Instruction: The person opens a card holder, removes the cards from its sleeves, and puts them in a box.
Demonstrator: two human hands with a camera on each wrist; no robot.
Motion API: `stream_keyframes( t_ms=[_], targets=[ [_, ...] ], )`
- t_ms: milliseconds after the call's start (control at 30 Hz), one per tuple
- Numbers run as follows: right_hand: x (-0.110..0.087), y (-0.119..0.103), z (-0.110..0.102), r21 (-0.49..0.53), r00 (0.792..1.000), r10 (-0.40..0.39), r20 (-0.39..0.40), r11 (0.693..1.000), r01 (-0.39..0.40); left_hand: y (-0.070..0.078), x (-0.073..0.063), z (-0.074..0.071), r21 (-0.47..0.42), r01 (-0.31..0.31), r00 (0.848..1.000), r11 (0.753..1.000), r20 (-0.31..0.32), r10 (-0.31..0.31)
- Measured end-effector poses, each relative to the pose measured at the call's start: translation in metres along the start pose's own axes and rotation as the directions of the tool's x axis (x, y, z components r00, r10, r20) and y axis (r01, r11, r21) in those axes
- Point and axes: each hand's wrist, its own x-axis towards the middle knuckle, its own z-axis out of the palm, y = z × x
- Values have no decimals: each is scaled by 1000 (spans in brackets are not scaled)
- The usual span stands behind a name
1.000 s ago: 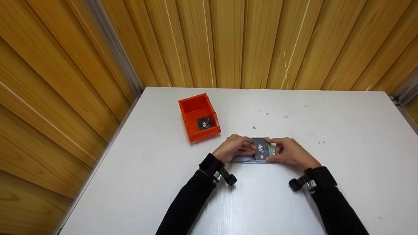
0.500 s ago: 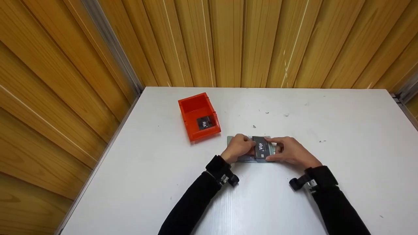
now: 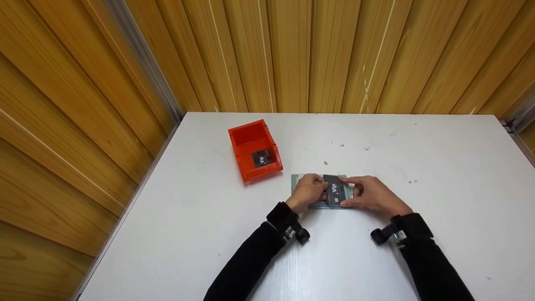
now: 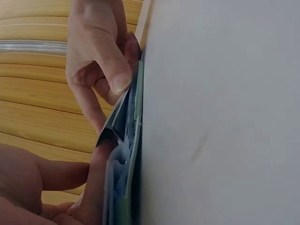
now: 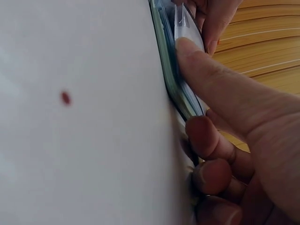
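A dark card printed "Vip" lies tilted over a greenish card holder with clear plastic sleeves on the table. My right hand grips the card by its far and near edges, between forefinger and thumb. From the other side, my left hand has curled fingers at the card's left edge and appears to pinch it there. The left wrist view shows a left fingertip at the card's lifted edge, above the loose sleeves. In the right wrist view, my right thumb presses on a clear sleeve. The holder's middle is mostly hidden.
An orange-red bin stands up and left of the hands, with another dark "Vip" card inside. The white table bears a few small marks. Wood-patterned walls rise behind and to the left.
My left hand has shifted right and curled its fingers at the card's left edge, uncovering the holder's left end. My right hand keeps its grip almost unmoved.
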Motion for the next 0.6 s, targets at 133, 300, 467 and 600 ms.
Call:
stream_keyframes(
  t_ms=[133, 300, 467, 600],
  targets=[
    [0, 0, 0, 1, 1000, 3, 2, 1000, -3, -2, 2, -5, -87, -2, 998, 996, 58, 7],
    [0, 0, 1, -14, 1000, 9, -1, 1000, -9, -5, 5, -14, -135, -5, 994, 991, 109, 19],
    [0, 1, 0, -29, 1000, -12, -21, 1000, 11, -4, 5, -24, -100, -26, 994, 995, 104, 37],
    [0, 1, 0, -23, 1000, -9, -23, 1000, 9, -3, 1, -36, -56, -17, 997, 998, 74, 21]
  ],
)
